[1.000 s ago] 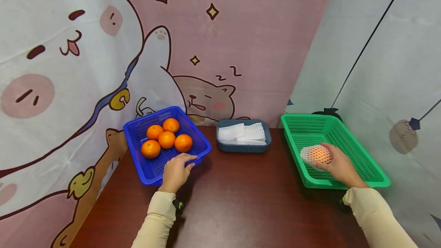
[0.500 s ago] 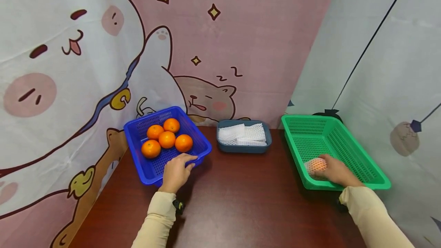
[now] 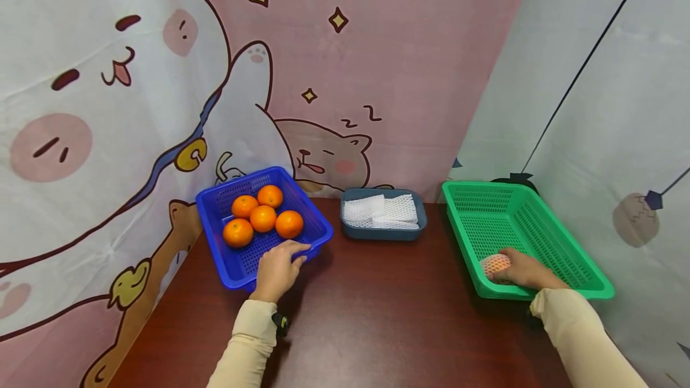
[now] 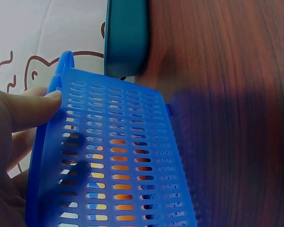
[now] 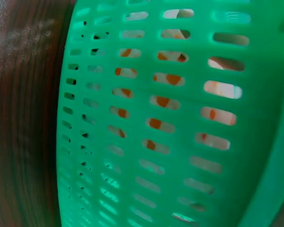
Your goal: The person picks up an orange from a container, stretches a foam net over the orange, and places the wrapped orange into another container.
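Note:
My left hand (image 3: 277,271) grips the near right rim of a blue plastic basket (image 3: 234,284), thumb on the outer wall and fingers over the inside in the left wrist view. Several bare oranges (image 3: 262,218) lie in that basket. Low in the near left corner of a green plastic basket (image 3: 485,229), my right hand (image 3: 525,269) holds an orange in a white foam net (image 3: 495,264). Through the slots of the green wall, the right wrist view shows only patches of orange and white; the fingertips are mostly hidden there.
Between the baskets, at the back of the brown table (image 3: 388,310), stands a dark blue-grey tray (image 3: 380,234) with white foam nets (image 3: 396,208) in it. A printed cartoon curtain (image 3: 420,76) hangs behind and along both sides.
My right hand has lowered the netted orange into the green basket's near left corner. The left hand keeps its grip on the blue rim.

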`<state>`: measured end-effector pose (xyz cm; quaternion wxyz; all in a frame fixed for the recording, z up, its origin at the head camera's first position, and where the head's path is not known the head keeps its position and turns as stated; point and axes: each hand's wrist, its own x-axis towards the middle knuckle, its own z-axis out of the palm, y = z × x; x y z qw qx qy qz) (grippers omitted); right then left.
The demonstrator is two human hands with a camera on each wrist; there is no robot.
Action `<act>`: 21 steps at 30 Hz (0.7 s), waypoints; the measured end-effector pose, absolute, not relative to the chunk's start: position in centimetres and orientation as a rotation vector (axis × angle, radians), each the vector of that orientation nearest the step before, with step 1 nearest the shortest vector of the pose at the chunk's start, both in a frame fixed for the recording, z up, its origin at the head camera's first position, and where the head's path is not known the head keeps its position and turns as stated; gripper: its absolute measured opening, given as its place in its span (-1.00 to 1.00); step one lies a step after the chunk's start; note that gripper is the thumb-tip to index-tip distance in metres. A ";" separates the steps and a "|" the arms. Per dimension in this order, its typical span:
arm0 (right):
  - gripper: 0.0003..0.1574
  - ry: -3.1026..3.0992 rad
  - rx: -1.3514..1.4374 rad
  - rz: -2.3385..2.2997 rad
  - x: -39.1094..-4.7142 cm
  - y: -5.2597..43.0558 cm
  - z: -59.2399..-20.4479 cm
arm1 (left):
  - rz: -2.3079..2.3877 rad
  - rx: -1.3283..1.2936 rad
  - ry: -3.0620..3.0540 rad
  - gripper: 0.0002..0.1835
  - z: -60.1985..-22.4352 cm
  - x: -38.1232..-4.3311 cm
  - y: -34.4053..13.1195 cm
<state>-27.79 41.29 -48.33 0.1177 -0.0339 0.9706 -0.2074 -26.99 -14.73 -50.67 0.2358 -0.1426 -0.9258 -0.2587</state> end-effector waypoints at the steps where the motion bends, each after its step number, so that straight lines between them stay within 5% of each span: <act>1: 0.13 2.852 -0.094 -0.564 -27.8 41.3 -48.2 | -0.707 -0.393 -2.535 -0.67 -50.7 -27.0 -14.7; 21: -0.21 3.315 -0.187 -0.910 -24.1 34.4 -46.9 | -0.692 -0.393 -2.534 -0.67 -50.7 -27.0 -14.6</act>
